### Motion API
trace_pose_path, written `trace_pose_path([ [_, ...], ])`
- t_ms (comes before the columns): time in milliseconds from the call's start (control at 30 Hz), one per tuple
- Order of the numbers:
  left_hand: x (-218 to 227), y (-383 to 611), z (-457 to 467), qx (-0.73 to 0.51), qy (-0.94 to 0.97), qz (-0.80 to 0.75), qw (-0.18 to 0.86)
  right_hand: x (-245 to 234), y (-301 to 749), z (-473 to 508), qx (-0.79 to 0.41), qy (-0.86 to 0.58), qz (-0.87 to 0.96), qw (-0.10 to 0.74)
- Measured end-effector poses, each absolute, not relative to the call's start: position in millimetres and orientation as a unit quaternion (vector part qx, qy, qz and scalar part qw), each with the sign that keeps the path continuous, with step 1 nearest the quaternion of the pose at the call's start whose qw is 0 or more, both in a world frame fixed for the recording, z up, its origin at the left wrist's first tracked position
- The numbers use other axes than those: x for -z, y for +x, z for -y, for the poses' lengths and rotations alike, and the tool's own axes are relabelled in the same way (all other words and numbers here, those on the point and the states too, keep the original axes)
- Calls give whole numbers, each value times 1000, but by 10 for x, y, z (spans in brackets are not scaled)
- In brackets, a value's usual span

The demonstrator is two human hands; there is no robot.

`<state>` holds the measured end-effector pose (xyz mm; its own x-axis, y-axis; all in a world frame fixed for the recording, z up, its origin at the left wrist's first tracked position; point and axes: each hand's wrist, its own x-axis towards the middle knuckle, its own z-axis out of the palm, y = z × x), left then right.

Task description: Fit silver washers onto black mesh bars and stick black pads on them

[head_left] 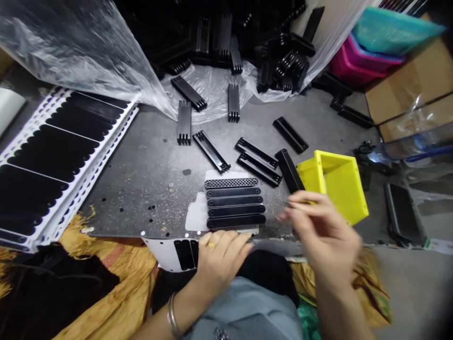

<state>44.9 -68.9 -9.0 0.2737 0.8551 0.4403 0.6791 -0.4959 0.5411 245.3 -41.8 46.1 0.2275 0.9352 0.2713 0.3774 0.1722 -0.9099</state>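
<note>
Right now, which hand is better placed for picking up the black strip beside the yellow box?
Probably the right hand: its fingers are close below the black strip and the yellow box. The left hand is farther away, at the near end of the row of strips.

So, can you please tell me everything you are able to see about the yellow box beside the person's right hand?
The yellow plastic box is a bright, square-cornered open container with flat walls and a thick rim. It sits tilted at the right edge of the grey table top, its opening toward the camera. A black perforated bar lies against its left corner. The blurred right hand covers its lower left part, so any contact cannot be told.
</note>
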Motion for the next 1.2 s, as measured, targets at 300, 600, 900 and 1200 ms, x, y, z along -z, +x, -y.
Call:
trace_pose_path([
  [300,-7,-121,-282,-306,672,-621,262,-5,1895,-685,-222,-387,832,330],
  [600,82,-64,-403,-303,651,-622,313,-47,1894,-630,-223,-401,835,304],
  [900,140,-79,-447,-315,646,-623,308,-172,2545,-546,-312,-512,734,320],
  [1200,137,-101,-440,-303,656,-629,286,-116,2591,-482,-214,-520,758,330],
])
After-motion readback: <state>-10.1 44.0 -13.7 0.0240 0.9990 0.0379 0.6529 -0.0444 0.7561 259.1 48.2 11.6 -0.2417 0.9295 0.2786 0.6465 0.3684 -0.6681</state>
